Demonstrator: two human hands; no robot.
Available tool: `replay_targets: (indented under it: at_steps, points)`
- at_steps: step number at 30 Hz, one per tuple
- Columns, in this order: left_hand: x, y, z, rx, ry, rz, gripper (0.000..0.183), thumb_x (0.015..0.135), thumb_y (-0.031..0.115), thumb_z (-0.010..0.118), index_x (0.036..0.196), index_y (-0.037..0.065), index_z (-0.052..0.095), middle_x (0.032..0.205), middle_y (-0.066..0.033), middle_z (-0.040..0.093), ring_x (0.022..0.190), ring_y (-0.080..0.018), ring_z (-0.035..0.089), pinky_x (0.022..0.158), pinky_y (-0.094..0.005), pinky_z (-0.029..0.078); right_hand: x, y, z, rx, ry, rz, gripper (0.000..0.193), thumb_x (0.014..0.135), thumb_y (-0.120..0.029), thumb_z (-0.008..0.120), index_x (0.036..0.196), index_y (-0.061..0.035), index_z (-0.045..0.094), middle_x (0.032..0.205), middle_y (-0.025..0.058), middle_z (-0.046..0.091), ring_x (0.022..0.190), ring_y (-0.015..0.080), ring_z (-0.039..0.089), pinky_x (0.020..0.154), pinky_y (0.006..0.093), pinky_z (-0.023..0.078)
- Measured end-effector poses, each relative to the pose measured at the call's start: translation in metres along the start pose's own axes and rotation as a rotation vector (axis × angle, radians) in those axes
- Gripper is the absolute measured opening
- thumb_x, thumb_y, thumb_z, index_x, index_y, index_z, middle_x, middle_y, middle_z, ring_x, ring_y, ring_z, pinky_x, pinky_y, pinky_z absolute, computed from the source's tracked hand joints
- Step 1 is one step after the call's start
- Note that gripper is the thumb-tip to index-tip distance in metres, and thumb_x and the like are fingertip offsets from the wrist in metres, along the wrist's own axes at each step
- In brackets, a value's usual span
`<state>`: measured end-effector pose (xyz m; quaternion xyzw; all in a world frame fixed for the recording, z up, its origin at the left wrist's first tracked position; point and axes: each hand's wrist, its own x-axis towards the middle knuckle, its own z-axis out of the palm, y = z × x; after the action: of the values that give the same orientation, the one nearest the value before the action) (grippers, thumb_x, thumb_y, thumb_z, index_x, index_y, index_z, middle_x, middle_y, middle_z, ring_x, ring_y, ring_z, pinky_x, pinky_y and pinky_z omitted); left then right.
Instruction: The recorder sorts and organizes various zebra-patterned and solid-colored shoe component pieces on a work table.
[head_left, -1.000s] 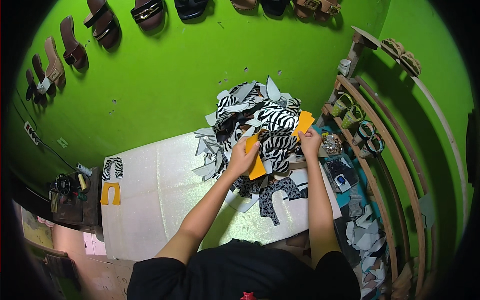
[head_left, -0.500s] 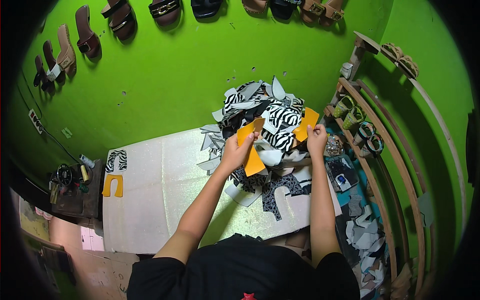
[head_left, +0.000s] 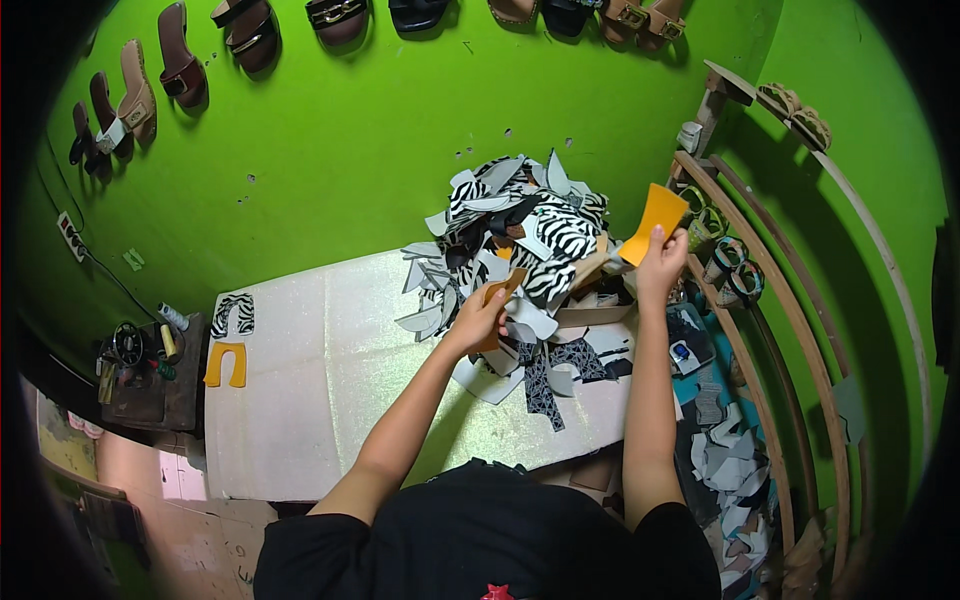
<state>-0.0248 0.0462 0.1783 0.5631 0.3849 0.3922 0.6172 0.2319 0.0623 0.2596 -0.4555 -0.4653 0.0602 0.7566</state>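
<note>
My right hand (head_left: 662, 265) is closed on an orange piece of sheet material (head_left: 657, 217), raised at the right of a big heap of cut pieces. Closer to me, my left hand (head_left: 480, 322) grips another orange piece (head_left: 512, 283), now turned nearly edge-on in front of the heap. The heap (head_left: 565, 232) mixes zebra-striped, white, grey and black cut pieces. Below it a black patterned piece (head_left: 541, 392) lies on the pale table, with a white curved piece beside it. A cardboard box edge (head_left: 590, 316) shows between my hands.
At the table's (head_left: 300, 420) left end lie a zebra-striped U-shaped piece (head_left: 233, 314) and an orange U-shaped piece (head_left: 226, 366). A wooden rack (head_left: 770, 290) with sandals stands at the right, above scraps (head_left: 730, 465). A small stand (head_left: 150, 385) holds thread spools. Sandals hang along the green wall.
My right hand has moved up and right with its orange piece, away from the heap. My left hand has dropped slightly and its piece has turned edge-on. The box edge has come into sight.
</note>
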Motion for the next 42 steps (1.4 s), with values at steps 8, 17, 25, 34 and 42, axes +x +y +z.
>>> replay_targets:
  at_steps: [8, 17, 25, 34, 42]
  points:
    - [-0.005, -0.008, 0.003, -0.241, 0.057, 0.027, 0.034, 0.092, 0.021, 0.034, 0.109, -0.004, 0.05, 0.074, -0.0024, 0.054, 0.066, -0.0099, 0.053, 0.065, -0.0224, 0.044, -0.002, -0.046, 0.009, 0.223, -0.073, -0.008, 0.016, 0.091, -0.017, 0.039, 0.09, -0.0012, 0.036, 0.075, 0.0124, 0.057, 0.064, 0.0129, 0.054, 0.056, 0.0235, 0.043]
    - [-0.021, -0.009, -0.002, -0.365, 0.134, -0.05, 0.025, 0.088, 0.019, 0.043, 0.102, 0.001, 0.053, 0.066, 0.0003, 0.046, 0.056, -0.0087, 0.047, 0.057, -0.0222, 0.041, -0.012, -0.023, 0.035, 0.254, -0.238, 0.094, 0.016, 0.09, -0.012, 0.04, 0.096, 0.0011, 0.035, 0.082, 0.0177, 0.061, 0.068, 0.0146, 0.058, 0.06, 0.0252, 0.046]
    - [-0.036, -0.001, -0.01, -0.457, 0.123, -0.067, 0.033, 0.091, 0.026, 0.032, 0.105, 0.001, 0.049, 0.065, -0.0009, 0.049, 0.053, -0.0111, 0.048, 0.054, -0.0257, 0.043, -0.034, -0.039, 0.05, 0.394, -0.33, 0.143, 0.019, 0.088, -0.008, 0.044, 0.101, 0.0034, 0.036, 0.086, 0.0188, 0.06, 0.077, 0.0186, 0.059, 0.07, 0.0271, 0.047]
    - [-0.047, -0.017, 0.004, -0.809, -0.178, -0.304, 0.04, 0.092, 0.033, 0.028, 0.11, 0.003, 0.047, 0.076, -0.0026, 0.054, 0.06, -0.0148, 0.055, 0.062, -0.031, 0.048, -0.068, -0.073, 0.047, 1.003, -0.448, 0.609, 0.018, 0.089, -0.019, 0.044, 0.101, -0.0064, 0.04, 0.089, 0.0064, 0.055, 0.07, 0.0154, 0.057, 0.064, 0.0282, 0.05]
    - [-0.073, 0.001, 0.011, -1.106, -0.687, -0.234, 0.048, 0.091, 0.038, 0.029, 0.115, 0.0, 0.044, 0.097, -0.013, 0.054, 0.083, -0.0242, 0.056, 0.078, -0.0368, 0.044, -0.121, -0.055, 0.016, 0.587, -0.572, 0.687, 0.017, 0.086, -0.013, 0.051, 0.097, -0.0032, 0.042, 0.075, 0.0067, 0.056, 0.062, 0.01, 0.053, 0.058, 0.0206, 0.044]
